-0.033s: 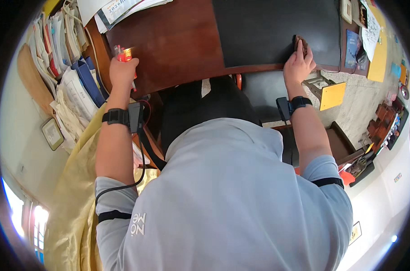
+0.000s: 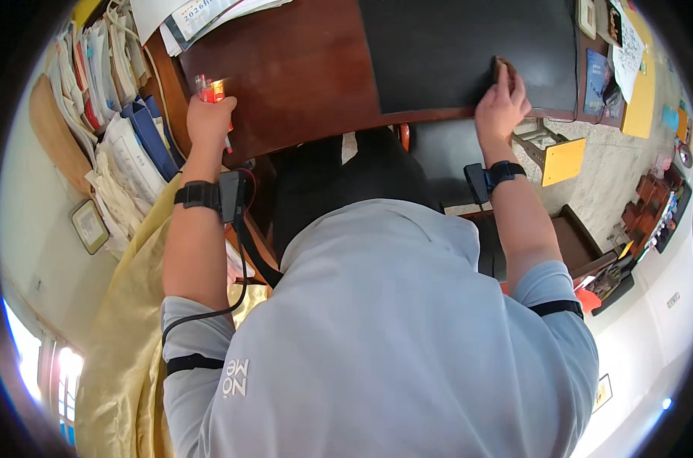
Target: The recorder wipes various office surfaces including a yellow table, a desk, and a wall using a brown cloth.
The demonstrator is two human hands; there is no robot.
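At the left end of the brown desk (image 2: 300, 69), my left hand (image 2: 209, 120) is closed around a small red packet (image 2: 211, 92) with shiny, clear-looking parts. The fingers cover most of the packet, and its kind cannot be made out. My right hand (image 2: 503, 105) is over the black desk mat (image 2: 453, 57), with its fingers bent round a small dark brown object (image 2: 502, 63). Only the far end of that object shows past the fingertips.
Stacked papers (image 2: 224, 15) lie at the desk's far left. Upright files and a blue folder (image 2: 149, 137) stand on the left. A blue booklet (image 2: 596, 80) is at the desk's right end. Below sits a yellow-topped stool (image 2: 563, 162) near an open drawer (image 2: 571, 240).
My right hand has shifted slightly left and turned, so its fingers hide more of the brown object. The left hand and red packet have barely moved.
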